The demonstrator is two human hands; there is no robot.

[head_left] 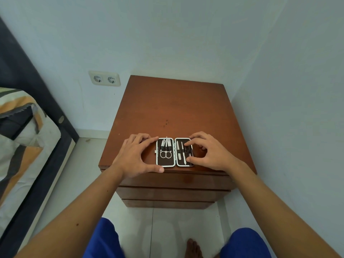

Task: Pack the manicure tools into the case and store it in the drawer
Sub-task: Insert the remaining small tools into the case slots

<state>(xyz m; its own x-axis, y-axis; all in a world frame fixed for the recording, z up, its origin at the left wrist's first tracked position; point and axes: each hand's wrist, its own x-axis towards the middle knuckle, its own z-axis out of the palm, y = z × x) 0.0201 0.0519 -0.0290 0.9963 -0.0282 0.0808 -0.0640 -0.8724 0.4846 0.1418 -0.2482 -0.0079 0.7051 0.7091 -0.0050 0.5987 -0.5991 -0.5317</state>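
You will find no readable text, label, brand, number or sign here: the open case [174, 152], the cabinet top and the wall socket [104, 78] all show none.

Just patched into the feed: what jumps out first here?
The open manicure case lies flat near the front edge of the brown wooden nightstand, tools strapped in both halves. The left hand braces its left side, and the right hand fingers the tools in its right half. All drawers look closed.
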